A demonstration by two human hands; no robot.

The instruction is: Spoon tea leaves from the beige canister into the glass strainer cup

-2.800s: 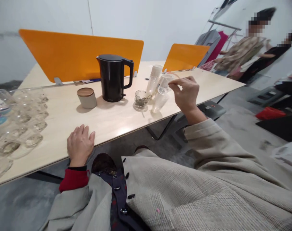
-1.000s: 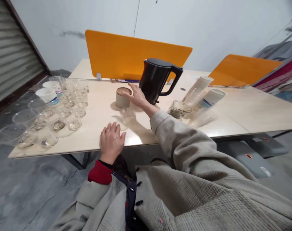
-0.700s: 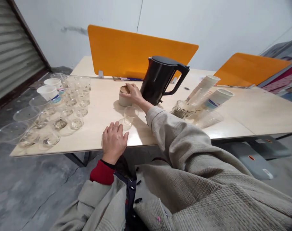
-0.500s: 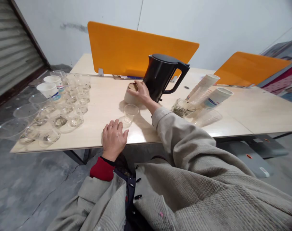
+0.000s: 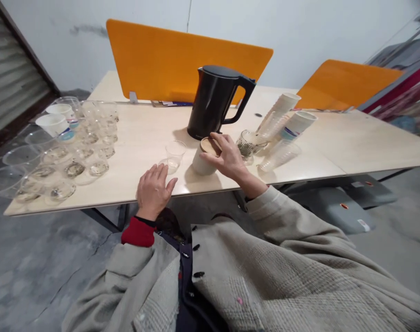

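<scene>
So the small grey round canister with the wooden lid (image 5: 203, 158) has been pulled away from beside the tall black electric kettle (image 5: 213, 102) and brought close to the near edge of the pale wooden table (image 5: 351, 147) since half a second ago. The right hand (image 5: 226, 157) is wrapped round it, grip clamped on its lid and right side. The left hand (image 5: 153, 190) is laid flat on the table edge, fingers spread, nothing held.

What could go wrong: a small clear plastic cup (image 5: 174, 153) sits just left of the grip, easily knocked over if the canister is swung that way. The lid looks loosely seated, so it might be lifted off alone. A glass dish with a metal piece in it (image 5: 248, 144) and the toppled stack of white paper cups (image 5: 278, 113) lie just right of the wrist and could be nudged by the sleeve.
</scene>
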